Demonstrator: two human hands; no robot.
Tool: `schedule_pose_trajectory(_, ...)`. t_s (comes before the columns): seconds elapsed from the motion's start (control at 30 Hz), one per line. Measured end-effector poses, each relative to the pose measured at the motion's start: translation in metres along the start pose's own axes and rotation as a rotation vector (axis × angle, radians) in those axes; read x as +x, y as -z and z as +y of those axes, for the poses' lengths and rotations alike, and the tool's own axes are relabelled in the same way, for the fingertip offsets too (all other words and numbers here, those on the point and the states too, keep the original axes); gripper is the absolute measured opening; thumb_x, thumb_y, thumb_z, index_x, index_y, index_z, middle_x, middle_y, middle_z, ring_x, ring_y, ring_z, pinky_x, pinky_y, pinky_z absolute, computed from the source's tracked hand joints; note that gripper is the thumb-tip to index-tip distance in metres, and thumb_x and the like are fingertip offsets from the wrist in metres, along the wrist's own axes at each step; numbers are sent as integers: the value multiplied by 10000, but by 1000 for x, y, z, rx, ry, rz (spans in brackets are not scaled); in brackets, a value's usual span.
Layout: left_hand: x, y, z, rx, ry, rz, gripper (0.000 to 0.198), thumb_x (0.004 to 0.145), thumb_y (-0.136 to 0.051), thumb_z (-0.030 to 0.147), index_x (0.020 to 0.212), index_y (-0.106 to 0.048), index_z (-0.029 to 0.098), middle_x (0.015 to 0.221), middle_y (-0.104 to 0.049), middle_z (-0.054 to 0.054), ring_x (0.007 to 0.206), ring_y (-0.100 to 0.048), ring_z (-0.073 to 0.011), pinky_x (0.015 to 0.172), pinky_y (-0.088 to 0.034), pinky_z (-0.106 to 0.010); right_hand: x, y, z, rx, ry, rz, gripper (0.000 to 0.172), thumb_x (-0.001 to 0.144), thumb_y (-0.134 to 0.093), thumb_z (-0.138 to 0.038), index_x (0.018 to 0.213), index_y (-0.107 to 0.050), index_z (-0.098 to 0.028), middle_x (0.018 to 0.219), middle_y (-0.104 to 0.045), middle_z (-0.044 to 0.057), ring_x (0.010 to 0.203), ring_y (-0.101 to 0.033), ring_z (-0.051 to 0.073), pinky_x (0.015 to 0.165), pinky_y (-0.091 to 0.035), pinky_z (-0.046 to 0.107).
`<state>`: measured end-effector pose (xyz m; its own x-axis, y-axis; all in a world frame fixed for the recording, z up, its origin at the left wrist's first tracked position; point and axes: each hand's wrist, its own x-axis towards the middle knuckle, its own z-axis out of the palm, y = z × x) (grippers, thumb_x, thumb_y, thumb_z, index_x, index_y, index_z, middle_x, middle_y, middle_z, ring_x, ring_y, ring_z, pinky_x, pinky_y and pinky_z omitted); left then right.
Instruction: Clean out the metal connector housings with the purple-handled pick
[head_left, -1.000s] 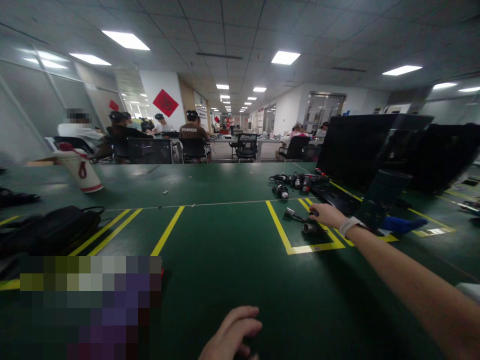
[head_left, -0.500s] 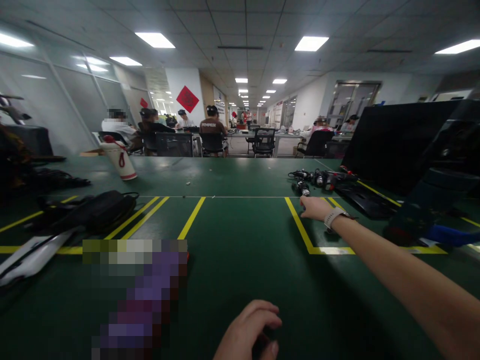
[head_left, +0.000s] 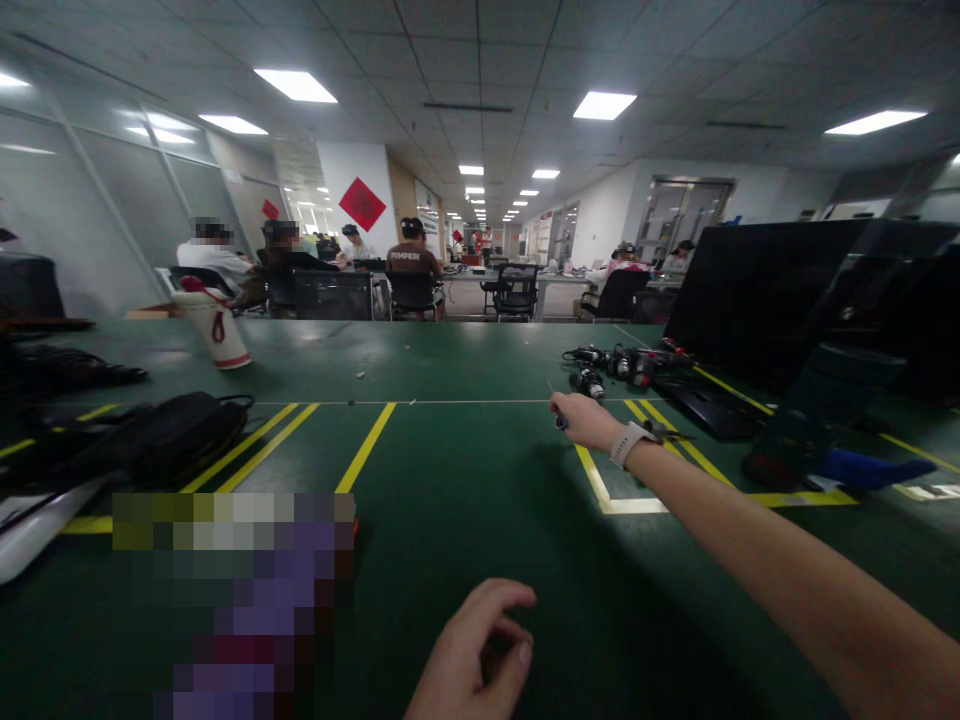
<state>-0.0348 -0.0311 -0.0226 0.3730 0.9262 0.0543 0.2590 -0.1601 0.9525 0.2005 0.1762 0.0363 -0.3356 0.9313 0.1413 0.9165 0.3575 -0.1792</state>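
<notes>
My right hand [head_left: 589, 422], a pale watch on its wrist, is stretched out over the green table [head_left: 465, 480]. Its fingers are closed on a small dark thing [head_left: 561, 422]. A thin tip seems to stick out above the fingers; the kind cannot be made out. Several black-and-silver cylindrical parts with cables [head_left: 589, 382] lie just beyond that hand. Low in the view, my left hand [head_left: 476, 650] hovers above the table with loosely curled fingers and a gap between thumb and fingers. Nothing shows in it.
Yellow tape lines [head_left: 367, 445] mark the table. To the left lie a black bag [head_left: 184, 435], a white device [head_left: 45, 525] and a blurred-out purple item [head_left: 262, 610]. A white cup [head_left: 217, 330] stands behind. A black monitor [head_left: 757, 285] and dark cylinder [head_left: 825, 410] stand right. Seated people are beyond.
My right hand has come up off the tape area and moved left, now with a small dark thing in its fingers. My left hand has shifted slightly left. The view has turned a little.
</notes>
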Motion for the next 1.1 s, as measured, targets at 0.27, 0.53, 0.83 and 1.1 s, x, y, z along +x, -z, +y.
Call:
schedule_pose_trajectory(0.27, 64, 21, 18, 229, -43, 544, 421, 822, -511, 130, 1240, -463, 148, 1263, -534, -148, 1198, -517, -285, 967, -444, -462, 5, -19, -74, 462, 260, 171, 276, 918, -561, -279, 1164, -549, -156, 1157, -587, 81, 958, -614, 220, 798, -524, 417)
schedule_pose_trajectory(0.53, 108, 24, 7, 248, -114, 513, 589, 720, -511, -35, 1284, -441, 118, 1310, -535, -159, 1254, -472, -304, 1055, -343, -497, -41, -37, -105, 895, 296, 232, 242, 849, -642, -202, 1069, -563, -139, 1043, -612, 55, 927, -616, 206, 796, -524, 394)
schedule_pose_trajectory(0.83, 71, 10, 19, 176, -242, 220, 274, 747, -614, 83, 981, -671, 213, 969, -704, -40, 927, -640, -233, 826, -506, -365, -115, -13, -83, 1205, 244, 61, 184, 893, -550, -259, 1035, -627, -172, 976, -664, 56, 938, -630, 190, 840, -509, 373)
schedule_pose_trajectory(1.1, 73, 9, 5, 150, -256, 277, 137, 692, -678, 109, 707, -573, 196, 860, -651, -31, 800, -614, -209, 709, -479, -316, -121, -20, -77, 1394, 128, 199, 277, 942, -430, -319, 928, -671, -183, 752, -637, 28, 709, -582, 148, 625, -468, 269)
